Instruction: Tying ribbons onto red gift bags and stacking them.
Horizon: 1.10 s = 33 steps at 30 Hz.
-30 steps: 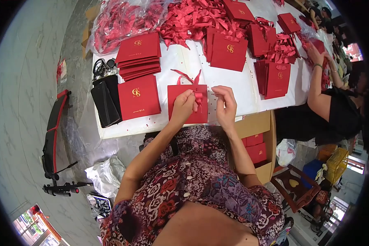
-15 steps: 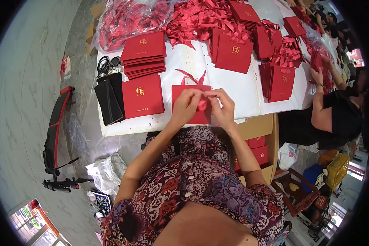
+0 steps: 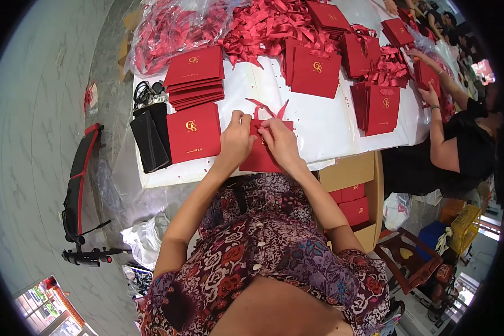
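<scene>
A flat red paper gift bag (image 3: 261, 161) lies at the table's near edge, below both hands. Beyond its top edge, the two ends of a red ribbon (image 3: 269, 107) stick up in a V. My left hand (image 3: 238, 138) is closed over the bag's upper left part, thumb toward the middle. Beside it, my right hand (image 3: 280, 140) has its fingers bent and pinched near the top of the bag. Both sets of fingertips nearly meet at the ribbon; my fingers mostly hide the part they grip.
Left of my hands are a red bag (image 3: 194, 132), a bag stack (image 3: 195, 73) and a black phone (image 3: 149, 140). Loose ribbons (image 3: 274, 28) heap at the back. More bags (image 3: 316, 71) stand to the right, where another person's hand (image 3: 429, 96) works. An open carton (image 3: 347, 173) sits below the table.
Both hands have shifted slightly left and turned inward over the bag's top. The ribbon loop that hung between my fingers is now hidden. The other person's hands have moved on a red bag.
</scene>
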### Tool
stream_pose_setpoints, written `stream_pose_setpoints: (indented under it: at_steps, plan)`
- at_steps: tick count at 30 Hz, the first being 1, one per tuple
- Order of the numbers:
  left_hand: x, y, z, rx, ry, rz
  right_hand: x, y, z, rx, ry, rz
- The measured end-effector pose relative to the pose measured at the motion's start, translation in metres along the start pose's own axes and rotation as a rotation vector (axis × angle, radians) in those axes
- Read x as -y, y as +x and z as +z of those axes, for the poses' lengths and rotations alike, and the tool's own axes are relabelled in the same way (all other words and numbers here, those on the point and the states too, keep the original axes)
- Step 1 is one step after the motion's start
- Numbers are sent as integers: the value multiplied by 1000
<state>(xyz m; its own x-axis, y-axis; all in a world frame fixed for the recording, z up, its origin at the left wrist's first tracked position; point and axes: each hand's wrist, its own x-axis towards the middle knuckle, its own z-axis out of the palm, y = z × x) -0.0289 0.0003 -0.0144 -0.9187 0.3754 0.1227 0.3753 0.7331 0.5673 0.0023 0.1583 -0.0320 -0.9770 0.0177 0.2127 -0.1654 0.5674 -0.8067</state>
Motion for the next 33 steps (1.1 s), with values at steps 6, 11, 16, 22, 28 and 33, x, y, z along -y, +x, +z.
stream_pose_setpoints:
  at_steps: [6, 11, 16, 22, 28, 33]
  plan:
    - [2, 1, -4, -29, -10, 60, -9, -1, 4, -38, -92, -30]
    - [0, 2, -1, -16, -11, 90, 1, 2, 0, -49, -55, 84]
    - [-1, 6, 2, -59, 28, 197, 2, -1, 8, -166, -38, -22]
    - [-4, 6, -3, 2, -143, 8, 8, -7, 9, -236, 14, -56]
    - [-9, 2, -9, 29, -279, -147, 1, -3, 0, -131, -20, -226]
    - [-9, 3, -6, 39, -291, -124, -6, 4, -15, 45, 65, -235]
